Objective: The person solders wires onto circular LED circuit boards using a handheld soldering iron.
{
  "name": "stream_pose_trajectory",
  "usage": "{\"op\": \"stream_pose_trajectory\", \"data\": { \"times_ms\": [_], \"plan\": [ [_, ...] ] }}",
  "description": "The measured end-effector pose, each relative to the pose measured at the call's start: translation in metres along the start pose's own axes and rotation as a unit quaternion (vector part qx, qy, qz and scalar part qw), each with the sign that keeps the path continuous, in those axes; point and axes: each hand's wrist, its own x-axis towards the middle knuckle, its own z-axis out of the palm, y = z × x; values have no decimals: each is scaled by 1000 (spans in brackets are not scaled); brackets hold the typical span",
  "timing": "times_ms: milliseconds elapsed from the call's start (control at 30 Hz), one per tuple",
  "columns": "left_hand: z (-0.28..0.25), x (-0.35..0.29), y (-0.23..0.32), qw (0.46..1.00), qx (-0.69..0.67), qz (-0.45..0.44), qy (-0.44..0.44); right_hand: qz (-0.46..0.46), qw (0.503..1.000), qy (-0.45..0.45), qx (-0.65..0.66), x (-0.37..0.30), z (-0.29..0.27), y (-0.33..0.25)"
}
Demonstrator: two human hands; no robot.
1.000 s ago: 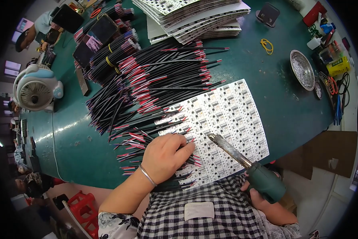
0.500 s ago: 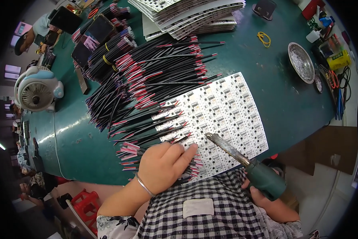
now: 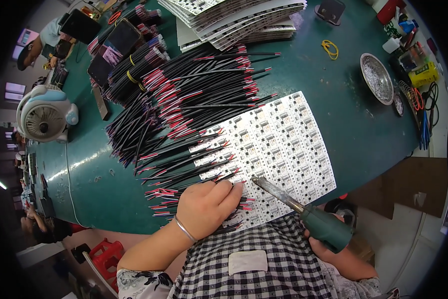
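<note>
Board (image 3: 294, 144): white, dotted in rows with black and grey. Wires (image 3: 209, 82), left of the board: black, red and white tips. Stack of sheets (image 3: 244, 24), beyond the board: white, dark-speckled. Table (image 3: 361, 144), beneath the board: dark green. Soldering iron (image 3: 310, 215), over the board's near right part: green handle, grey barrel. Apron (image 3: 206, 271), on the board's near side: black-and-white check, plain off-white patch (image 3: 248, 262). Bowl (image 3: 387, 81), right of the board: silver. Fan (image 3: 44, 117), far left of the board: white, pale blue trim.

Electronics workshop: circuit boards (image 3: 284, 149), wires (image 3: 214, 89)
</note>
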Motion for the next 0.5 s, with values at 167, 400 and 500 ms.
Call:
{"op": "stream_pose_trajectory", "data": {
  "times_ms": [167, 400, 500],
  "plan": [
    [2, -2, -2, 1000, 1, 8, 2, 5, 999, -24, -38, 5, -2, -7],
    [-1, 2, 1, 1000, -7, -10, -3, 66, 997, -7, -36, 6, 1, -13],
    [0, 1, 2, 1000, -6, -13, -8, -28, 989, -8, -148, 12, 3, -11]
  ]
}}
